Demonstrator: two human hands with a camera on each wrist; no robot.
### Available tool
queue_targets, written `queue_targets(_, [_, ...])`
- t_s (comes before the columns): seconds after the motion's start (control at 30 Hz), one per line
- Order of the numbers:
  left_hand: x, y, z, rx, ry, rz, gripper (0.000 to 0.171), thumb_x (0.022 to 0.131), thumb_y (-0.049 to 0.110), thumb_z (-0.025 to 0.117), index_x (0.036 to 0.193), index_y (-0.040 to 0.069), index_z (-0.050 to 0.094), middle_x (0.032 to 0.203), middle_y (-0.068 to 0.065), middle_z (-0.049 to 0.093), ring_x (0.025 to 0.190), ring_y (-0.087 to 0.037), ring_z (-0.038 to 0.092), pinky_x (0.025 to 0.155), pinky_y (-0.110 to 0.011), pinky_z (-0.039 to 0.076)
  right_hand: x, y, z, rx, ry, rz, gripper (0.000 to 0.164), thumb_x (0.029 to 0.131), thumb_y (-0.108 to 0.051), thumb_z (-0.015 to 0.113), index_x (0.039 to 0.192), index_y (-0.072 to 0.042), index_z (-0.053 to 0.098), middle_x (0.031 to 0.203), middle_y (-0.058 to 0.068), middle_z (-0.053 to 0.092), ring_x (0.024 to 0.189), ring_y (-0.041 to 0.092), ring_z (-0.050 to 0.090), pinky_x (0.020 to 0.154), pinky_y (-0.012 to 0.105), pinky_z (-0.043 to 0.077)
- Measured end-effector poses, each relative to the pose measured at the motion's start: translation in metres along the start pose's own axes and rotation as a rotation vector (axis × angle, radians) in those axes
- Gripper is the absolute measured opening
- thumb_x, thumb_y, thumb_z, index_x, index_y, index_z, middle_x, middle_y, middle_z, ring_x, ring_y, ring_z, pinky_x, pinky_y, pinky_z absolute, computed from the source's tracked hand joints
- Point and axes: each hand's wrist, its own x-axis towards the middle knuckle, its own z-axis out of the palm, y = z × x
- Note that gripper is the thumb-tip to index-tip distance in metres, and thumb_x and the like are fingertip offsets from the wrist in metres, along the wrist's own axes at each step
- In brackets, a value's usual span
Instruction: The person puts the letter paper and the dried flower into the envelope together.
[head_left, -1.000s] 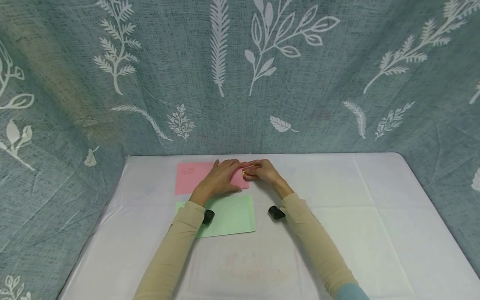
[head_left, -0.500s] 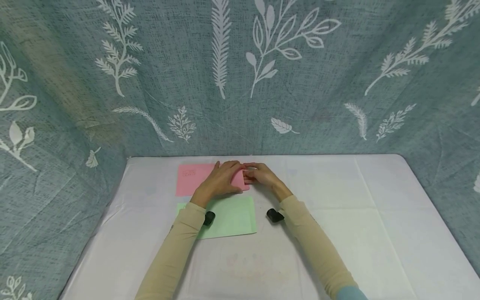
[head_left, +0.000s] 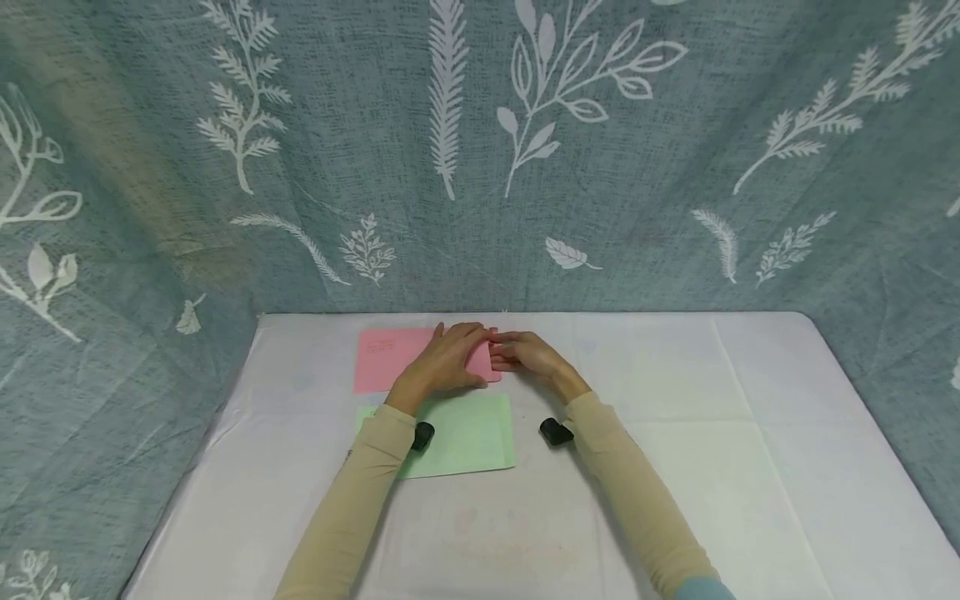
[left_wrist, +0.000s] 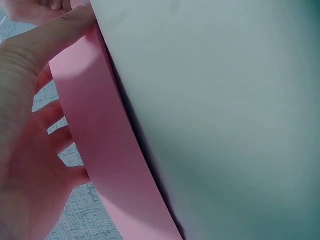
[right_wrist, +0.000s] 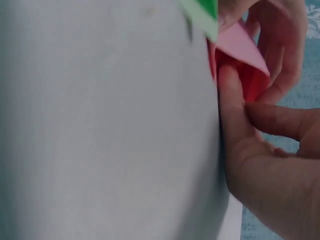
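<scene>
A pink envelope (head_left: pixel 386 358) with small printing lies at the back of the table. My left hand (head_left: pixel 444 360) spans its right part, thumb at the near edge and fingers along the far edge, gripping it so the end bulges. The envelope's mouth (right_wrist: pixel 255 82) gapes in the right wrist view. My right hand (head_left: pixel 531 356) is at that mouth, one finger reaching straight inside and another digit touching that finger just outside. The fingertip and whatever lies inside are hidden. A light green envelope (head_left: pixel 465 437) lies nearer, partly under the left forearm.
The table has a white cloth (head_left: pixel 675 467). Behind it hangs a grey-green curtain (head_left: pixel 480 250) with white leaf prints, close to the pink envelope. Black wrist cameras (head_left: pixel 556 432) sit under both wrists, the left one over the green envelope.
A small yellowish thing showed in the right fingers at the mouth a second ago; it is out of sight now. The left hand keeps its grip, and the right hand has shifted slightly.
</scene>
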Motion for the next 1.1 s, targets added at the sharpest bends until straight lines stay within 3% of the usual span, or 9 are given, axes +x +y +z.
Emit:
queue_targets(0.1, [-0.001,0.0,-0.001,-0.007,0.004,-0.003,0.078,0.079,0.037,0.082,0.145,0.014,0.047,0.148,-0.012,0.043,0.141,-0.028,0.034,0.112,-0.066,0.015,0.0,0.001,-0.002,0.037,-0.033,0.005,0.044,0.101,0.002,0.038,0.144,0.013,0.035,0.133,0.03,0.052,0.091,0.01,0.066,0.091,0.029,0.052])
queue_targets(0.37, [0.001,0.005,0.001,0.003,-0.011,-0.012,0.077,0.08,0.036,0.081,0.145,0.014,0.046,0.149,-0.011,0.043,0.141,-0.028,0.033,0.113,-0.065,0.014,-0.006,0.005,-0.007,0.037,-0.019,-0.026,0.042,0.101,0.003,0.037,0.142,0.013,0.037,0.132,0.028,0.054,0.091,0.01,0.066,0.089,0.027,0.053])
queue_targets(0.5, [0.002,0.007,0.0,0.022,-0.026,-0.013,0.075,0.081,0.037,0.08,0.145,0.014,0.047,0.15,-0.011,0.042,0.142,-0.027,0.033,0.113,-0.065,0.014,-0.015,0.001,-0.014,-0.019,-0.025,-0.045,0.039,0.101,0.004,0.037,0.138,0.016,0.042,0.13,0.033,0.055,0.1,0.018,0.068,0.092,0.032,0.052])
queue_targets(0.63, [0.001,0.007,-0.003,0.034,-0.043,-0.03,0.07,0.082,0.036,0.08,0.141,0.015,0.05,0.15,-0.012,0.041,0.142,-0.028,0.032,0.113,-0.065,0.014,-0.028,-0.004,-0.023,-0.233,0.003,-0.131,0.037,0.102,-0.003,0.043,0.133,0.016,0.048,0.122,0.031,0.061,0.108,0.031,0.065,0.093,0.036,0.052])
queue_targets(0.83, [0.002,0.003,-0.004,-0.01,-0.062,-0.034,0.071,0.08,0.032,0.082,0.141,0.017,0.05,0.149,-0.013,0.04,0.142,-0.03,0.032,0.114,-0.064,0.014,-0.055,0.0,-0.045,-0.585,0.209,-0.377,0.029,0.1,-0.009,0.055,0.12,0.011,0.062,0.111,0.023,0.068,0.102,0.035,0.067,0.089,0.042,0.053])
queue_targets(0.97, [0.003,0.001,-0.005,-0.075,-0.084,-0.033,0.077,0.08,0.032,0.082,0.146,0.017,0.045,0.152,-0.015,0.037,0.143,-0.03,0.03,0.115,-0.062,0.011,-0.078,0.003,-0.057,-0.761,0.285,-0.386,0.029,0.099,-0.009,0.057,0.122,0.007,0.062,0.118,0.022,0.066,0.105,0.036,0.065,0.09,0.046,0.052])
queue_targets(1.1, [0.006,0.001,-0.007,-0.125,-0.09,-0.037,0.083,0.078,0.033,0.083,0.149,0.016,0.042,0.152,-0.014,0.037,0.144,-0.029,0.029,0.116,-0.062,0.008,-0.096,0.003,-0.064,-0.83,0.311,-0.362,0.033,0.098,-0.008,0.059,0.127,0.007,0.059,0.125,0.024,0.061,0.115,0.038,0.059,0.095,0.047,0.049])
